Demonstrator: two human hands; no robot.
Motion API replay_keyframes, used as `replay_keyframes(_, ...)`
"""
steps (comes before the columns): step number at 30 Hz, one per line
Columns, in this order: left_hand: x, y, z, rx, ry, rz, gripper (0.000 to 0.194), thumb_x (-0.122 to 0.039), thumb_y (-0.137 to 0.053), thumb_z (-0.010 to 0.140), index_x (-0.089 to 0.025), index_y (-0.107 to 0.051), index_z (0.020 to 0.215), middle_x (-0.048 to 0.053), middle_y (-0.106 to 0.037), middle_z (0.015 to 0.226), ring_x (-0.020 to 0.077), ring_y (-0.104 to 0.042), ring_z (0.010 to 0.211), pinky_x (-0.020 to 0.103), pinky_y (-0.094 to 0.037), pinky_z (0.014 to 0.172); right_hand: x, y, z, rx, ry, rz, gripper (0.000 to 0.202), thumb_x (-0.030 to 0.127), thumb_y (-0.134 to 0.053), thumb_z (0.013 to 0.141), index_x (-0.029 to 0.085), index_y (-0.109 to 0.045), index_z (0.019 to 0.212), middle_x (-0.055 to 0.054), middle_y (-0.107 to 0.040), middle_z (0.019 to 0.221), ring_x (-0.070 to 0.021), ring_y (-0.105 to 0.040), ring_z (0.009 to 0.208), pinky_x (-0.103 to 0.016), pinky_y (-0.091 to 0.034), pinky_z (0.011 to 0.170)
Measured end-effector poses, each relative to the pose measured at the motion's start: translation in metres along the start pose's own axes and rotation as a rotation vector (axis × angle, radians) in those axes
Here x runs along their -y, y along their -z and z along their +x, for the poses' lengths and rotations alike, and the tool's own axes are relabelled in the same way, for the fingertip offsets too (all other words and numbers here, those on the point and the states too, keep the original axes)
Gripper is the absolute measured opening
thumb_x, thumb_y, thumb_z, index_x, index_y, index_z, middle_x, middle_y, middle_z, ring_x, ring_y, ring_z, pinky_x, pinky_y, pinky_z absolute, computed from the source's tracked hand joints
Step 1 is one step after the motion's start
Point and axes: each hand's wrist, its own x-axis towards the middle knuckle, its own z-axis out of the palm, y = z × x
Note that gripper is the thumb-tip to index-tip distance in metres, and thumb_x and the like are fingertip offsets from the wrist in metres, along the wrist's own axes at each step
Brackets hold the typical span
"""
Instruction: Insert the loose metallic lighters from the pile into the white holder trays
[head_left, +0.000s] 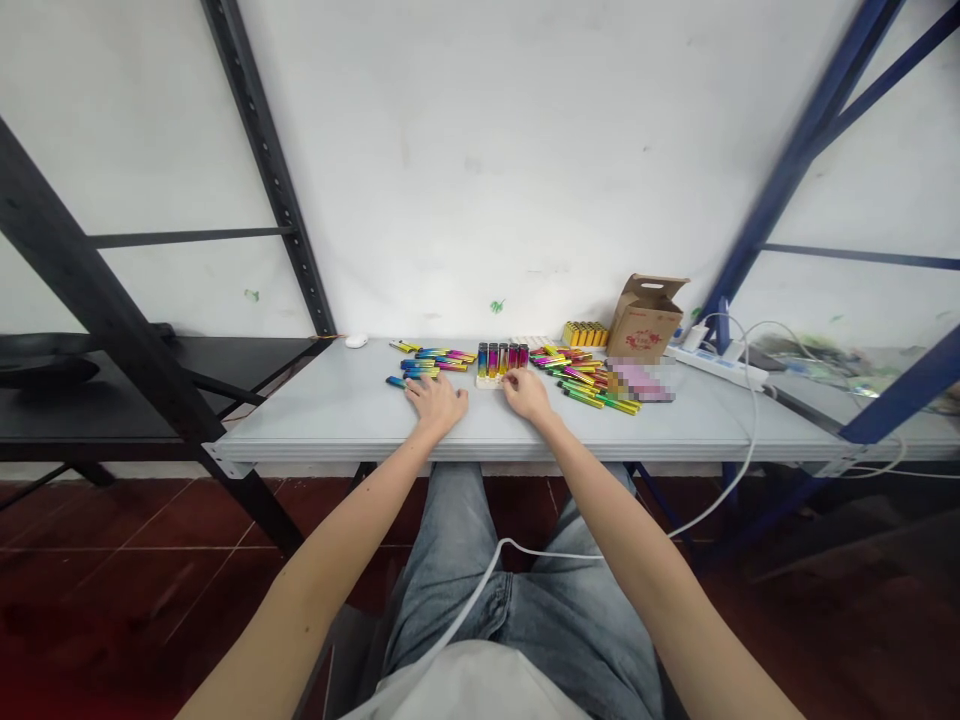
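Note:
Several shiny coloured tubes stand upright in a pale holder [489, 382] at the middle of the table. My right hand [526, 394] is at the holder's front right corner, fingers curled together; whatever they may hold is too small to make out. To the left, my left hand [438, 402] rests with its fingers spread, its tips at the near edge of a loose group of blue, yellow and pink tubes [431, 357]. Right of the holder lies a larger loose pile of green, yellow and pink tubes [585, 380].
A cardboard box [643, 328] stands at the back right, beside a block of yellow tubes [585, 334]. A pink item [643, 381], partly pixelated, lies before it. A power strip [718, 366] with white cables is farther right. A small white object [356, 341] sits back left.

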Motion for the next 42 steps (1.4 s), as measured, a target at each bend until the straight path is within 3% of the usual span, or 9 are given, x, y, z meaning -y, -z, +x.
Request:
replay_keyframes(3,-0.002,0.003,-0.002,0.061,-0.019,-0.008,0.05,-0.04,-0.051,0.082,-0.009,-0.055,0.122,0.028,-0.052,0.133,0.0508,-0.037,0.132,0.067,-0.034,0.1,0.0,0.0,0.0,-0.014,-0.012,0.01,0.023,0.026,-0.049,0.089,0.017,-0.07,0.093,-0.009,-0.069,0.094,-0.0201,-0.061,0.086,-0.03,-0.046,0.079)
replay_keyframes(6,-0.004,0.009,-0.004,0.121,-0.15,-0.07,0.039,-0.032,-0.043,0.088,-0.011,-0.059,0.118,0.022,-0.057,0.128,0.0381,-0.052,0.122,0.051,-0.044,0.099,-0.002,0.0,0.0,-0.028,-0.017,0.039,0.023,0.025,-0.049,0.088,0.018,-0.07,0.093,-0.008,-0.069,0.093,-0.0197,-0.061,0.085,-0.03,-0.046,0.079)
replay_keyframes(8,-0.005,0.013,-0.005,0.134,-0.252,-0.126,0.036,-0.025,-0.041,0.089,-0.014,-0.059,0.118,0.018,-0.055,0.133,0.0321,-0.052,0.123,0.045,-0.044,0.102,-0.002,0.0,0.0,-0.04,-0.018,0.052,0.022,0.024,-0.049,0.087,0.018,-0.07,0.092,-0.007,-0.069,0.093,-0.0194,-0.061,0.084,-0.03,-0.046,0.079)
replay_keyframes(12,-0.002,0.013,-0.003,0.095,-0.251,-0.123,0.038,-0.024,-0.046,0.086,-0.014,-0.058,0.121,0.019,-0.049,0.14,0.0358,-0.038,0.136,0.051,-0.036,0.11,-0.003,0.0,0.0,-0.061,-0.023,0.053,0.023,0.023,-0.048,0.087,0.017,-0.07,0.091,-0.008,-0.068,0.093,-0.0194,-0.061,0.083,-0.03,-0.046,0.079)
replay_keyframes(16,0.002,0.008,0.002,0.212,-0.165,-0.024,0.034,-0.031,-0.047,0.088,-0.011,-0.063,0.11,0.022,-0.062,0.119,0.0379,-0.054,0.117,0.052,-0.045,0.096,-0.004,0.0,0.0,-0.073,-0.005,0.066,0.023,0.022,-0.048,0.087,0.017,-0.07,0.093,-0.008,-0.068,0.094,-0.0195,-0.061,0.085,-0.03,-0.046,0.08)
replay_keyframes(23,0.008,0.004,0.004,0.25,-0.413,-0.203,0.029,-0.02,-0.05,0.089,-0.02,-0.063,0.115,0.009,-0.067,0.117,0.0256,-0.059,0.113,0.039,-0.046,0.099,0.002,0.001,-0.004,-0.041,0.105,0.072,0.022,0.024,-0.048,0.087,0.018,-0.069,0.092,-0.007,-0.069,0.094,-0.02,-0.06,0.09,-0.031,-0.046,0.082)
replay_keyframes(31,0.004,0.009,0.002,0.222,-0.509,-0.403,0.053,-0.015,-0.059,0.084,-0.022,-0.047,0.136,0.005,-0.065,0.109,0.0212,-0.062,0.103,0.036,-0.049,0.096,0.007,0.003,-0.008,0.055,0.295,0.008,0.044,0.015,-0.059,0.073,0.017,-0.064,0.117,-0.008,-0.066,0.111,-0.0222,-0.059,0.103,-0.033,-0.044,0.094)
replay_keyframes(36,0.002,0.011,0.0,0.195,-0.512,-0.479,0.065,-0.019,-0.062,0.085,-0.025,-0.036,0.143,0.006,-0.06,0.117,0.0187,-0.063,0.097,0.033,-0.051,0.091,0.008,0.003,-0.007,0.089,0.347,-0.03,0.031,0.024,-0.064,0.08,0.019,-0.069,0.111,-0.009,-0.069,0.108,-0.0238,-0.06,0.104,-0.035,-0.044,0.094)
replay_keyframes(42,0.001,0.012,-0.001,0.101,-0.418,-0.434,0.077,-0.025,-0.062,0.086,-0.019,-0.019,0.15,0.014,-0.055,0.131,0.0253,-0.06,0.112,0.04,-0.049,0.097,0.008,0.003,-0.006,0.02,0.169,-0.021,0.022,0.031,-0.064,0.086,0.022,-0.073,0.103,-0.008,-0.073,0.103,-0.0245,-0.064,0.099,-0.032,-0.047,0.083)
